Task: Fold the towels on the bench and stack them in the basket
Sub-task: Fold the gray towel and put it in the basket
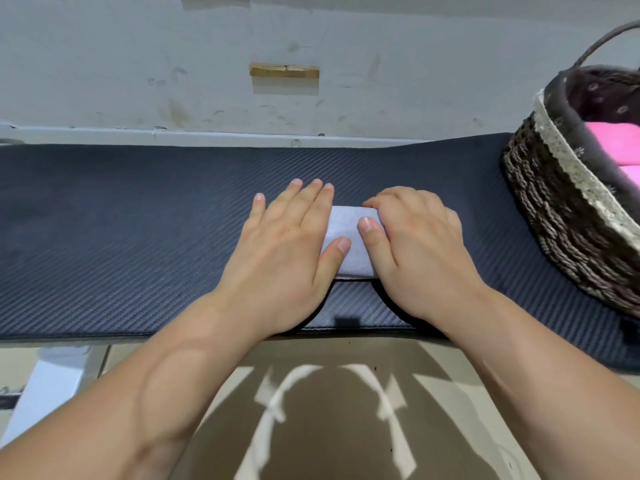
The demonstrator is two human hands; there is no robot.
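Here we press the towel [344, 223] on the worktop [104, 220], left of the basket [554, 220]: left hand [287, 244] fingers straight, right hand [419, 251] fingers curled round it.

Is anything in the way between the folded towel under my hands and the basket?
Nothing visible. The bench lies bare between the white towel and the wicker basket, whose open top already holds pink towels.

towel [348, 242] mid-bench [121, 216] under hands, basket [561, 216] at right end
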